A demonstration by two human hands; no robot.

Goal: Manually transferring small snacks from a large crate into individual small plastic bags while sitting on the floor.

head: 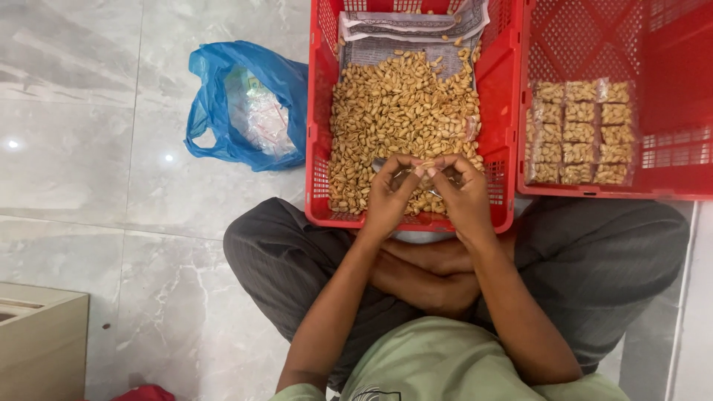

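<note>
Clear small plastic pouch (416,175) being pinched by left hand (388,194) and right hand (466,194) fingers over red plastic crate (321,111) of peanuts (401,104); keeping mouth open, level.

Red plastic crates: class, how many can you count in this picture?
2. One crate of loose nuts sits before the person's hands; the other crate, to its right, holds small packed bags. Both run past the top edge.

Red latticed crate (321,148), tan peanuts (401,104), blue bag (223,89)

Bright, even light, sharp focus, small glare spots on the floor (89,148).
</note>
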